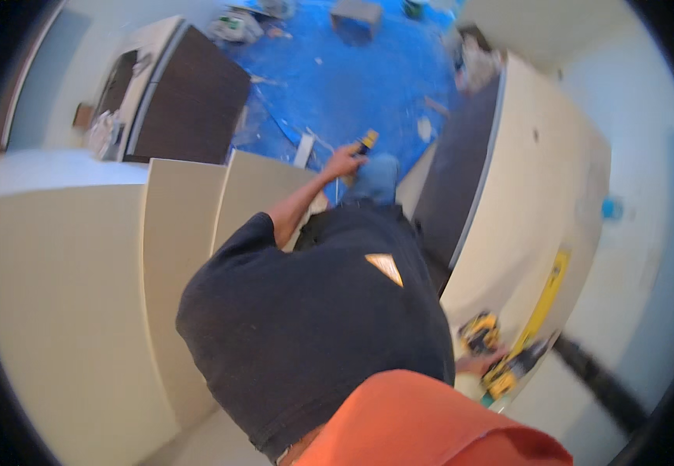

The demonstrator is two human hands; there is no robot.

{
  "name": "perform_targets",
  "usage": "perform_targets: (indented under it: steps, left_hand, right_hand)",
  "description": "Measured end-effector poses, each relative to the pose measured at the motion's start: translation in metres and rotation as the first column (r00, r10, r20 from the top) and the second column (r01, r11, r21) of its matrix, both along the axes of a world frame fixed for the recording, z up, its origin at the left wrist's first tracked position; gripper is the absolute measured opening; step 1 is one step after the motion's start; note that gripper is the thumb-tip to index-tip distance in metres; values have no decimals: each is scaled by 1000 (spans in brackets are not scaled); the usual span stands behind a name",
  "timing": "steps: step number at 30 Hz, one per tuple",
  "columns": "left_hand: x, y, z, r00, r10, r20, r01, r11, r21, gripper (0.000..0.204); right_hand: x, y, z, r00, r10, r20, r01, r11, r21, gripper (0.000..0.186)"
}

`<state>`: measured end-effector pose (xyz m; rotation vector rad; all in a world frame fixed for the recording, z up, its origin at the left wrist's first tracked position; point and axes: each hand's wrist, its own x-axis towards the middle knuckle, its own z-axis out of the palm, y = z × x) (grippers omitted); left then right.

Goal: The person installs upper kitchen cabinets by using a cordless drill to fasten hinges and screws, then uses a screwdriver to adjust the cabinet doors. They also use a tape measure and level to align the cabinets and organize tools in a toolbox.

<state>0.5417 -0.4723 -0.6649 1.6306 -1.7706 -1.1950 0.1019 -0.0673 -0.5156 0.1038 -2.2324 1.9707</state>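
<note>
My left hand (344, 161), at upper centre in the head view, is closed on a small yellow and black tool (367, 141). My body in a dark shirt fills the middle; orange fabric covers the bottom edge. My right hand (477, 363) is low on the right, blurred and partly hidden by a yellow and black drill (508, 373); I cannot tell whether it grips it. A second yellow and black tool (479, 332) lies just above that hand, beside a long yellow level (545, 291) on the cream panel (543, 179).
Cream boards (174, 248) stand along my left. Dark-sided cabinets (185, 97) are at upper left and along my right. A blue sheet (337, 78) covers the floor ahead, with scraps, a grey box (356, 14) and bags (236, 27). A wall runs along the far right.
</note>
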Motion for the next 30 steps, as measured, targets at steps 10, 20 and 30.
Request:
perform_targets:
  steps: [10,20,30]
  left_hand:
    - [-31,-149,56,992,-124,-30,125,992,35,36]
    - [6,-245,4,986,168,-8,-168,984,-59,33]
    - [196,-326,41,694,710,-119,-703,704,103,33]
  right_hand:
    - [16,-103,51,976,13,218,-38,993,109,36]
    - [-11,-396,86,861,505,70,-504,863,-32,16]
    - [165,-719,22,502,813,295,-771,575,-273,17]
